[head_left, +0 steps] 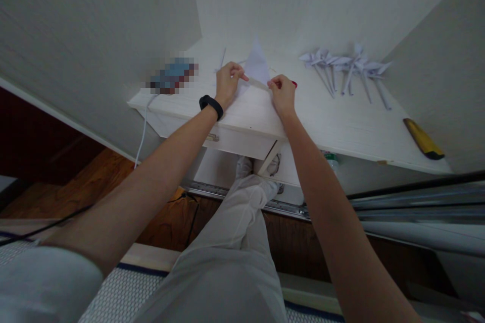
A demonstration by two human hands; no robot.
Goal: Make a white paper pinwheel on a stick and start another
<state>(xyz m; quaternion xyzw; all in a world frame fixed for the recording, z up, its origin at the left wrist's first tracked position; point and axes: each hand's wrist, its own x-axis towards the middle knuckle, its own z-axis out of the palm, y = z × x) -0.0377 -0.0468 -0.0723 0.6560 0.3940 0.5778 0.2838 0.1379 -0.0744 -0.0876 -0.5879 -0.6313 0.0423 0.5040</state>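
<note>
My left hand (228, 81), with a black band on the wrist, pinches one end of a narrow pale band along the near edge of a white sheet of paper (257, 60). The other end of that edge is between the thumb and forefinger of my right hand (282, 92). Behind my fingers, the paper rises to a point on the white desktop (242, 111). Whether the band is a fold or a separate strip, I cannot tell. A small red thing (294, 84) shows beside my right hand, mostly hidden by it. A thin white stick (223, 56) lies behind my left hand.
Several folded paper pinwheels (348, 63) on rolled paper sticks lie at the back right. A yellow and black tool (422, 139) rests near the right edge. At left is a blurred-out object (172, 75) with a white cable (144, 131). A bottle (331, 158) stands below the desktop.
</note>
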